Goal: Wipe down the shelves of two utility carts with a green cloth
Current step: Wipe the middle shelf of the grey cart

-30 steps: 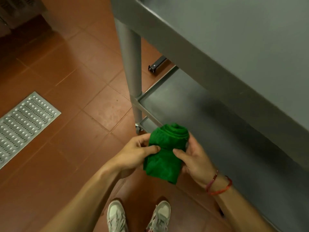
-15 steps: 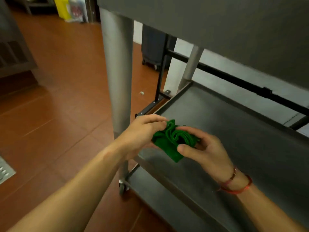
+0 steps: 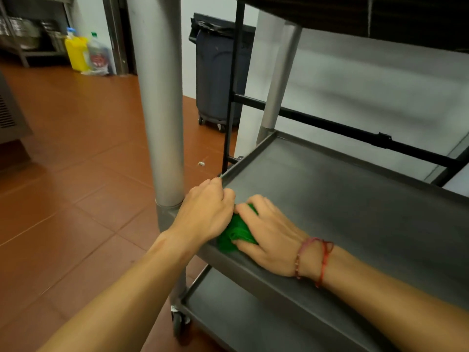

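The green cloth (image 3: pixel 234 232) lies bunched on the near left corner of the grey cart's middle shelf (image 3: pixel 342 199). My right hand (image 3: pixel 266 235) presses flat on top of it and hides most of it. My left hand (image 3: pixel 206 212) touches the cloth's left side, fingers curled, next to the cart's round corner post (image 3: pixel 160 97). The bottom shelf (image 3: pixel 241 313) shows below, and the top shelf's dark underside (image 3: pixel 368 16) spans the upper right.
A black metal frame (image 3: pixel 330 124) stands behind the cart against the white wall. A dark wheeled bin (image 3: pixel 218 72) sits at the back. Yellow and clear jugs (image 3: pixel 86 53) stand far left on the red tile floor (image 3: pixel 76 174). A caster (image 3: pixel 177 323) is under the post.
The view has dropped from above the cart to the level of its middle shelf. Both hands carried the cloth from in front of my body down onto that shelf's corner.
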The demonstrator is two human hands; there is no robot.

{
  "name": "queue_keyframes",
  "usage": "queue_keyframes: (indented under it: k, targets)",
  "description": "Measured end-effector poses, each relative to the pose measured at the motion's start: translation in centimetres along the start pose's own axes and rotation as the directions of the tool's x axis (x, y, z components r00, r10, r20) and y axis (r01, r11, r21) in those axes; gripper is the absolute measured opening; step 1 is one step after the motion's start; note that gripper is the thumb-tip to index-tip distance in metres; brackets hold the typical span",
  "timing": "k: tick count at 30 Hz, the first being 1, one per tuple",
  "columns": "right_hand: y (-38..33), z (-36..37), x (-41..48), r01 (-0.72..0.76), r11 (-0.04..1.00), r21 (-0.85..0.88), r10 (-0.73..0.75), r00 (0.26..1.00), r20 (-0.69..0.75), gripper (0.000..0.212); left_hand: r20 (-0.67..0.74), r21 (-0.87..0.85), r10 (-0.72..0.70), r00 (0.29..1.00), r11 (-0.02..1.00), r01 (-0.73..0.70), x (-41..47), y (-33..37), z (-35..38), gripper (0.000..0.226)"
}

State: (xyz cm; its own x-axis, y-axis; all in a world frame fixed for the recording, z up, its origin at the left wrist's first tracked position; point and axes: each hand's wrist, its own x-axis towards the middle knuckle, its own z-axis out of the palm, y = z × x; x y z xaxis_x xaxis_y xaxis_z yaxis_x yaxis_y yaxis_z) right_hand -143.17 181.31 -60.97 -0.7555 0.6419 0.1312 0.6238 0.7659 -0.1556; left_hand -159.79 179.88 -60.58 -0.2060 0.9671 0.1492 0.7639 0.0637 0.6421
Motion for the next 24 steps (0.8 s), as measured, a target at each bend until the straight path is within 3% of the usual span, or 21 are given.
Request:
queue_keyframes:
  k: [4, 9, 13, 18, 24]
  targets:
    - [-1.3, 0.7, 1.4, 0.083, 0.996, 0.04, -0.082, 0.996, -0.044, 0.043, 0.011, -0.05, -0.038, 0.999, 0.998, 0.038, -0.1, 0.9, -0.2, 0.029]
    - [-0.5, 1.4, 3.1, 0.116, 0.989, -0.093, -0.121, 0.991, -0.059, 0.05, -0.001, -0.103, -0.043, 0.999, 0.994, 0.042, -0.1, 0.7, 0.1, 0.037]
    - [3.0, 1.1, 6.7, 0.019, 0.971, -0.24, -0.038, 0.996, -0.076, 0.051, 0.035, 0.042, -0.001, 0.999, 0.999, 0.0, 0.3, 0.5, 0.0, 0.034]
    - [10.2, -0.3, 9.2, -0.35, 0.882, -0.315, 0.321, 0.936, -0.142, 0.047, -0.033, 0.059, 0.04, 0.999, 0.998, -0.038, -0.6, 0.5, 0.2, 0.035]
    - [8.3, 0.3, 8.2, -0.267, 0.946, -0.183, 0.243, 0.959, -0.142, 0.047, -0.172, 0.113, 0.139, 0.975, 0.986, -0.121, -1.7, -0.6, 2.6, 0.066]
